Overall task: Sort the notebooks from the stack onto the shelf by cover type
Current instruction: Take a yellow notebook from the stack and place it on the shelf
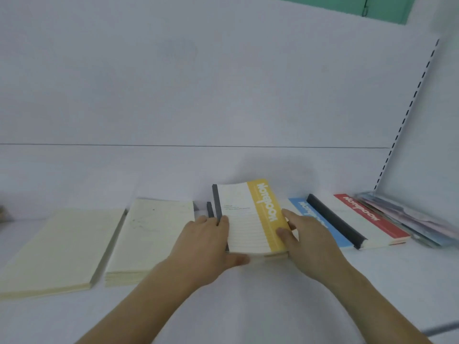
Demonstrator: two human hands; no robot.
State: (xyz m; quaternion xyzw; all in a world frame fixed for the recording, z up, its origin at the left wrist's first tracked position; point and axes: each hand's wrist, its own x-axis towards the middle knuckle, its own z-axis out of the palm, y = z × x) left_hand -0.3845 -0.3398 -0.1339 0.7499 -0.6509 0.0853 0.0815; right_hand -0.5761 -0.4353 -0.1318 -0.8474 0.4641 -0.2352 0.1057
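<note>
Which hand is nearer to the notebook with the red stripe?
Right. The right hand grips the yellow-striped notebook just beside the red-striped notebook; the left hand holds its far side.

Notebook in hands is showing white ruled cover w/ yellow band, white lettering, dark grey spine. Notebook at right is showing white w/ red band & dark spine; one beside it blue band. Two stacks at left are looking plain cream. Shelf is appearing white.

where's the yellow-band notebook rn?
Head view, centre of the shelf: the yellow-band notebook is held between the left hand and right hand, with the blue-band notebook to its right.
</note>
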